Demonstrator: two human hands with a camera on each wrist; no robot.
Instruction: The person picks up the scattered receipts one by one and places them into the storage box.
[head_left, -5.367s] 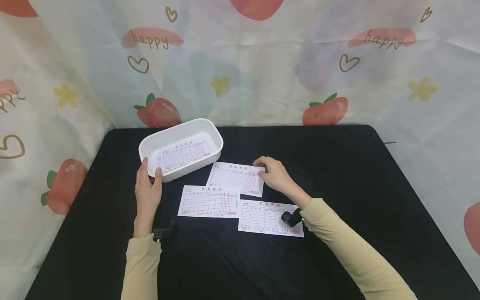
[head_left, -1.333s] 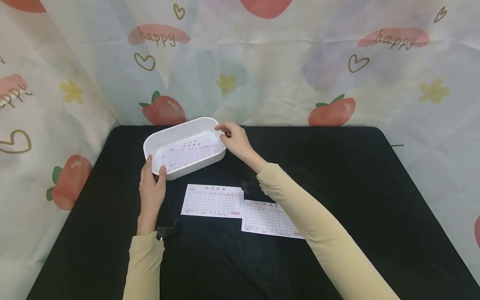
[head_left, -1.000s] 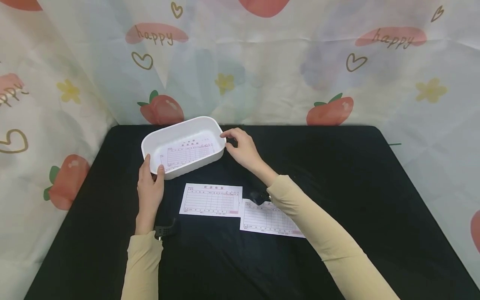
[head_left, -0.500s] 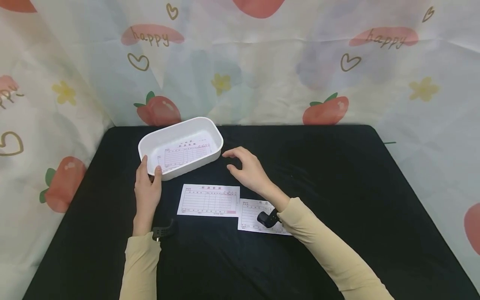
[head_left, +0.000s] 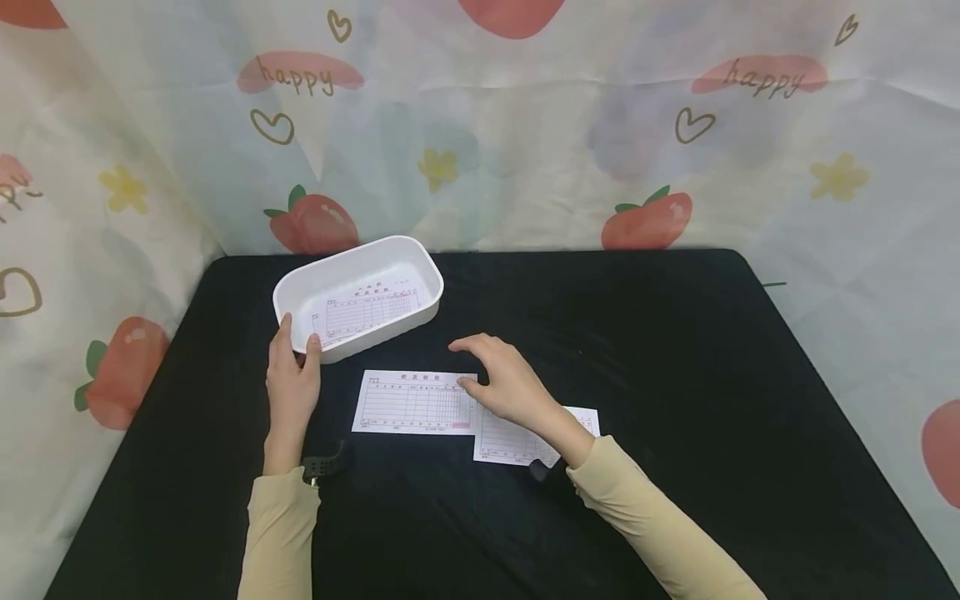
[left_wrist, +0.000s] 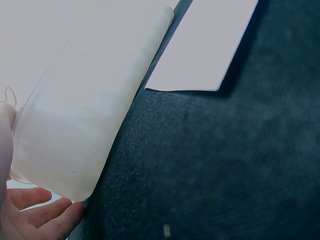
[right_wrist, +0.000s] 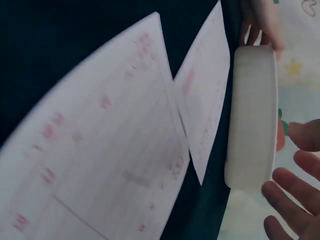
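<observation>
A white plastic tray with rounded corners stands at the back left, with printed receipt slips lying inside. My left hand grips its near left corner, thumb at the rim and fingers around the end, as the left wrist view also shows. In front of the tray a receipt slip lies flat, its right edge meeting a second slip. Above these two hovers my right hand, thumb and fingers apart and holding nothing. It partly covers the second slip in the head view.
A black cloth covers the table. Behind and to the left hangs a pale curtain printed with fruit and flowers. A black wrist strap sits on the left wrist.
Over five seconds, the slip nearest the tray has left the table and another now lies in the tray. My right hand has come back from the tray's right rim to above the two slips.
</observation>
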